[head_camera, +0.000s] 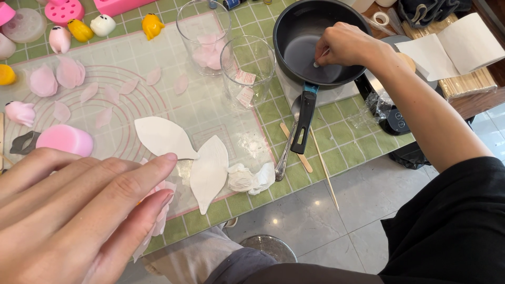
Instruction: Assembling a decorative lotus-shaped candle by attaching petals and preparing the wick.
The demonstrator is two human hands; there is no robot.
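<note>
Inside the dark pan (310, 47), I see my right hand (344, 44) bent at the wrist, fingertips pinching a small white piece (317, 64). Close to the camera, my left hand (79, 210) lies flat, fingers extended, resting on pink petals (160, 215) beside white leaf-shaped cutouts (208, 171).

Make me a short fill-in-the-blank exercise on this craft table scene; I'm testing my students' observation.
1. The right hand reaches into a dark ____ with a long handle.
2. The left hand lies beside two ____ leaf-shaped cutouts.
3. Pink petals sit inside the taller clear ____.
4. A metal spoon lies on the ____ checked cloth.

Answers: pan, white, glass, green
</note>
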